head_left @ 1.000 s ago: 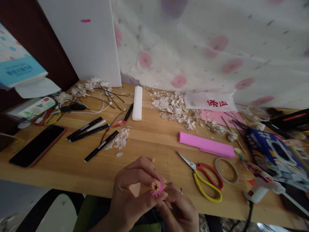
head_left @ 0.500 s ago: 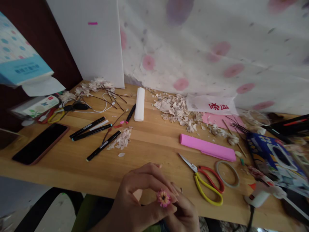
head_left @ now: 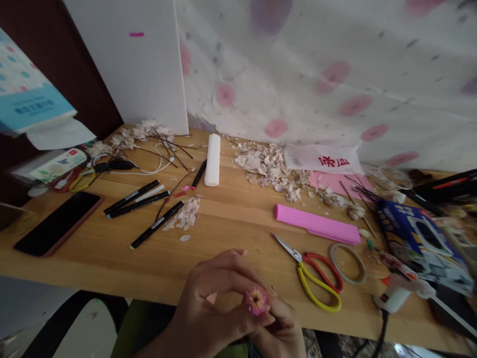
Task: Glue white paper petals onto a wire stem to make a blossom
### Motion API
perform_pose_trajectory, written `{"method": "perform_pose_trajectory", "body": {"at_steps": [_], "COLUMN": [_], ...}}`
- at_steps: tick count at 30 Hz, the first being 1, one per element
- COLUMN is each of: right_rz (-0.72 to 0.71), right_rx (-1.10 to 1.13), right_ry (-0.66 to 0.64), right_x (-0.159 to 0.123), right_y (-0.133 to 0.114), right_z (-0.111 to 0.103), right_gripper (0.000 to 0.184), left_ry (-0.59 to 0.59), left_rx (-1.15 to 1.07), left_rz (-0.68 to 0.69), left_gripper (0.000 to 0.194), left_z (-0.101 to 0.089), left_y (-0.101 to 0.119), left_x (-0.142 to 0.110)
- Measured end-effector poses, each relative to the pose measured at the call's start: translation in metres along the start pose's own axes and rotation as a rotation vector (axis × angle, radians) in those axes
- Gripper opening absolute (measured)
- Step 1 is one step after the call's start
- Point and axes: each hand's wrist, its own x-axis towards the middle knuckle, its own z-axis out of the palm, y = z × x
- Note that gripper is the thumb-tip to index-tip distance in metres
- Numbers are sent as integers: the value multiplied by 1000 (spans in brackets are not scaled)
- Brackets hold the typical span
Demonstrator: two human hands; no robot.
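A small pink flower (head_left: 256,301) with a yellowish, dark-centred middle faces up at the table's front edge. My left hand (head_left: 219,298) pinches it between thumb and fingertips. Close against it on the right, my right hand (head_left: 281,325) has its fingers curled together just under the bloom; what lies inside them, perhaps the stem, is hidden. To the right of the hands lie scissors (head_left: 298,256) with one red and one yellow handle, blades partly apart. A roll of pink crepe paper (head_left: 316,224) is behind them.
Pale petals (head_left: 266,166) are heaped at the back, with a smaller pile (head_left: 186,214) nearer. Several markers (head_left: 156,226) and a phone (head_left: 59,223) lie left. A tape ring (head_left: 347,263) and a white glue gun (head_left: 397,293) with a cord are at right. A white roll (head_left: 212,160) lies behind.
The flower has tipped so its face shows more fully, and it sits slightly higher and further right. My right hand has shifted a little under it. The whole view has moved slightly.
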Motion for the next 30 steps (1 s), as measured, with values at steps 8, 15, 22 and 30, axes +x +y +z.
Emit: {"method": "perform_pose_trajectory", "body": {"at_steps": [8,15,22,30], "right_rz": [18,64,152,132], "right_rx": [27,146,211,257], "right_ry": [2,-7,-48,-130], "right_x": [-1,-5,-11,-5], "right_y": [1,13,13,17], "right_z": [-3,-3,-2,-5], "right_gripper": [21,17,15,5], "left_ry": [90,90,82,147], "left_rx": [-28,4,-100,-52], "left_rz": [-21,-56,-191,-156], "left_gripper": [10,7,23,24], "left_z": [-1,-3,-5,-5], "left_y": [-8,-12,-14,-19], "left_x": [0,-1,0,-5]}}
